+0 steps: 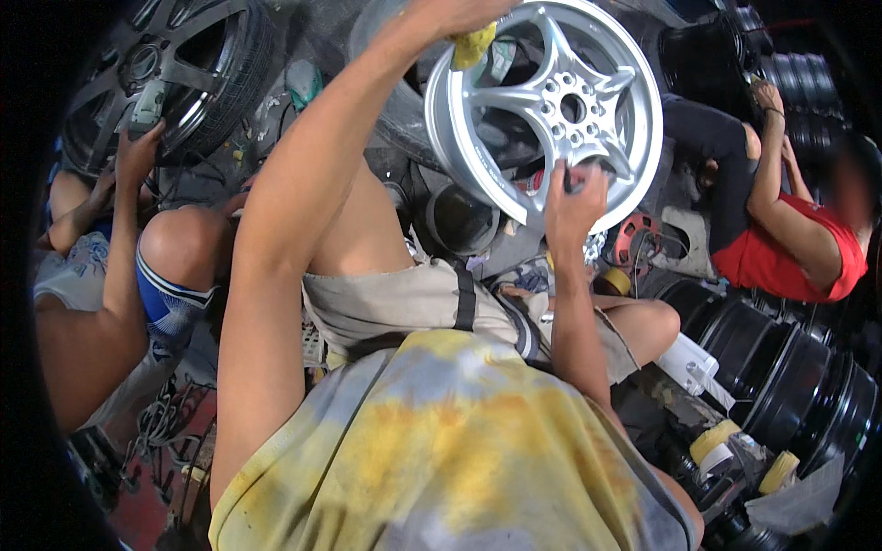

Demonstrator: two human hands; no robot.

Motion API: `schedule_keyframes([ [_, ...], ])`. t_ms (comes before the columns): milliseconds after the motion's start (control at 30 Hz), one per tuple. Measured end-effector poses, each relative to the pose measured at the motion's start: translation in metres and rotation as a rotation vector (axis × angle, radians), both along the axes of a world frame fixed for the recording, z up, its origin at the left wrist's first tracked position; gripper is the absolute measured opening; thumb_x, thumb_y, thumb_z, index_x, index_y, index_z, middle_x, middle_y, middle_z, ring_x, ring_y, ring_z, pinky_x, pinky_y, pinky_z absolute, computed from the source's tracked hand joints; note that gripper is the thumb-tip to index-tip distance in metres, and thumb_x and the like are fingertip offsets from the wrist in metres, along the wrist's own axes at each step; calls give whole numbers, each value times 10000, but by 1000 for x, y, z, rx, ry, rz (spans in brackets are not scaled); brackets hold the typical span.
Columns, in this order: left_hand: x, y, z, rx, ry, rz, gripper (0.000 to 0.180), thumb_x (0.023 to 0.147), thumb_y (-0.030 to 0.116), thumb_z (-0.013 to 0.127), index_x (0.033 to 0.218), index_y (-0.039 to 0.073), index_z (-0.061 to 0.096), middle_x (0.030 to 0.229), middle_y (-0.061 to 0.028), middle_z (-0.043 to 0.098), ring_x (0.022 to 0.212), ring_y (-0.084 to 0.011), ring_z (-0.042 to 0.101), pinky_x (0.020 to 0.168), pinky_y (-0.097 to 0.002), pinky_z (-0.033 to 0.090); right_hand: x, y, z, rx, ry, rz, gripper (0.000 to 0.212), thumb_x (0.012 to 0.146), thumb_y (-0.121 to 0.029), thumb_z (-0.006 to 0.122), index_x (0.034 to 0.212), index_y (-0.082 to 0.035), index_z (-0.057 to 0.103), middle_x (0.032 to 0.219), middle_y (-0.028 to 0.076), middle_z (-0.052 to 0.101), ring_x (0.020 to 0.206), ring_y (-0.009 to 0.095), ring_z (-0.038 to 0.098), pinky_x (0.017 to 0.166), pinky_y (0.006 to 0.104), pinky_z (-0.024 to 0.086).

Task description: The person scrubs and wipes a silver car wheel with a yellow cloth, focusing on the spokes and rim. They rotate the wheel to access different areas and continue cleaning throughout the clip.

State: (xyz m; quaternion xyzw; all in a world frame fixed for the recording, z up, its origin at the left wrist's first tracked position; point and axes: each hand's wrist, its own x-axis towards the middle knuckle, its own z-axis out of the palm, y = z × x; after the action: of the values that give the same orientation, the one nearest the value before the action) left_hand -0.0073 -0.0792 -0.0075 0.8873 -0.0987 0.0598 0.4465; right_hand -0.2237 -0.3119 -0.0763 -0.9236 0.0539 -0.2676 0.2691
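Observation:
A silver multi-spoke alloy wheel rim (pixel 559 77) stands tilted in front of my knees, its spoked face toward me. My left hand (pixel 459 15) reaches to its upper left edge, partly cut off by the top of the view. A crumpled yellow cloth (pixel 474 46) hangs from that hand against the rim. Lower on the wheel, beside the bottom spokes, is my right hand (pixel 581 197), its fingers curled and slightly blurred. Something dark shows between those fingers, too unclear to name.
At left a person's hand (pixel 140 151) holds a grey tool against a dark wheel with a tyre (pixel 230 87). A person in a red shirt (pixel 781 243) sits at right. Black rims (pixel 781 367) are stacked near tape rolls (pixel 712 445). A dark bucket (pixel 459 220) stands below the silver rim.

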Motion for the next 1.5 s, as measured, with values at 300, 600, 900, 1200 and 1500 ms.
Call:
schedule_keyframes([
  [300,2,-1,1,51,2,-20,492,896,449,697,805,-33,729,634,-233,630,562,-253,634,597,-454,494,6,-7,-9,4,14,-35,247,854,-95,772,793,-12,547,744,128,560,741,305,542,693,450,433],
  [600,-6,-4,4,53,75,-17,504,900,479,695,836,-19,744,630,-198,641,569,-228,624,595,-437,497,0,-4,-3,33,-6,-17,217,838,-53,770,793,-12,562,763,128,571,756,303,544,705,439,447],
  [900,-9,-5,2,-12,42,-17,473,878,454,725,880,-18,765,653,-199,667,618,-237,683,620,-425,523,8,-7,-6,12,-29,-5,222,834,-71,778,786,-13,569,784,129,580,792,306,552,720,435,447],
  [1200,-10,-4,10,11,123,-20,476,863,459,727,890,-13,779,743,-259,711,697,-338,740,665,-441,553,8,-7,-4,20,-24,1,227,826,-90,776,780,-12,568,767,125,550,789,299,535,729,437,443],
  [1500,-9,-8,2,69,49,-33,507,863,483,714,937,-14,782,819,-273,726,806,-371,756,735,-452,567,18,-9,-2,5,-59,1,213,836,-101,773,789,-23,580,763,119,549,787,309,536,735,444,438],
])
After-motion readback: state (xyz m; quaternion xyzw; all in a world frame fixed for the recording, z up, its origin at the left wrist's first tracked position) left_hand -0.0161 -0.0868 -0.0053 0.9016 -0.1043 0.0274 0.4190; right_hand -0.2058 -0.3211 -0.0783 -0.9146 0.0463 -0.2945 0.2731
